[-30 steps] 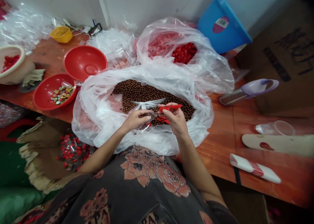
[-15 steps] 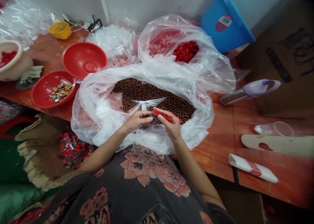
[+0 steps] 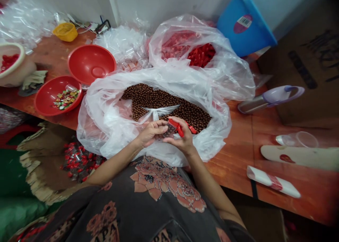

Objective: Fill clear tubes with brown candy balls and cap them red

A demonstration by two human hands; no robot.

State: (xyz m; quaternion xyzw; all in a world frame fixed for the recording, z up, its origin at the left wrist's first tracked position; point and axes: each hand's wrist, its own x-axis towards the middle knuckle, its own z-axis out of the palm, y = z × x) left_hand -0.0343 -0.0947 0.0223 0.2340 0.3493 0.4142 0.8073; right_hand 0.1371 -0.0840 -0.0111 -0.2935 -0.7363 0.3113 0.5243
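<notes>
My left hand (image 3: pixel 149 133) is closed on a small clear plastic container (image 3: pixel 170 130) with dark brown contents. In my right hand (image 3: pixel 185 142) are several red plastic caps (image 3: pixel 180 130), one of them by the container's open end; whether it touches is too small to tell. Both hands are over the near side of a large white plastic bag (image 3: pixel 106 104), its mouth spread wide. Small round brown balls (image 3: pixel 159 96) fill the bag, with a fold of plastic lying across them. Fingers hide part of the container and caps.
Behind stands a bag of red caps (image 3: pixel 202 54) beside a blue bucket (image 3: pixel 243 26). Two red bowls (image 3: pixel 92 54) are at left, one with wrapped sweets (image 3: pixel 66 99). A carton (image 3: pixel 47 153) below holds red-capped containers (image 3: pixel 79 160). A flask (image 3: pixel 254 104) lies at right.
The red caps have turned in my right hand, and its fingers have opened around the container's end. The container shows more plainly between my hands. My left hand has shifted slightly right.
</notes>
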